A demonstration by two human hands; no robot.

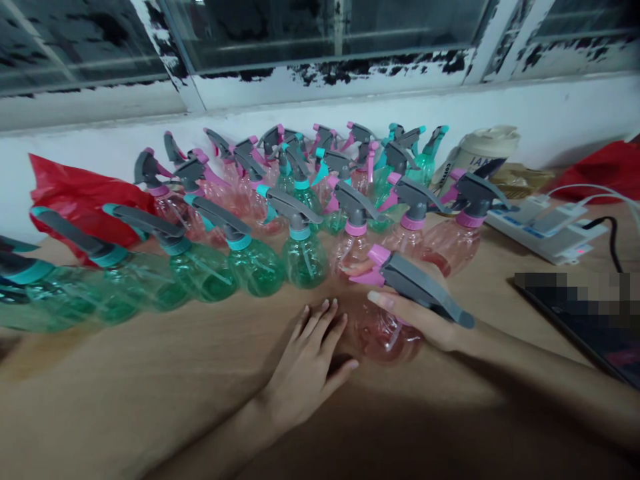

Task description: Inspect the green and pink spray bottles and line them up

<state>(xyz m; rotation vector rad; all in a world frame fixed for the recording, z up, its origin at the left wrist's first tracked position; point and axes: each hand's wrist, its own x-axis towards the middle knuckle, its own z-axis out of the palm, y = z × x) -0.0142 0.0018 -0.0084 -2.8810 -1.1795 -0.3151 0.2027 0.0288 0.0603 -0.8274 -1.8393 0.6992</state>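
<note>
My right hand (430, 313) is closed around the neck of a pink spray bottle (387, 340) with a grey and pink trigger head; the bottle stands on or just above the table, which I cannot tell. To its left, my left hand (313, 363) lies flat on the wooden table (165, 400), fingers spread and holding nothing. Just beyond the hands runs a row of spray bottles: several green ones, such as a green spray bottle (305, 263), and pink ones to the right, including another pink spray bottle (350, 250).
More pink and green spray bottles crowd toward the wall. A red plastic bag (85, 200) lies at the left. On the right are a paper cup (480, 157), a white power strip (550, 233) with cables, a dark phone-like device (575, 333) and another red bag (600, 173).
</note>
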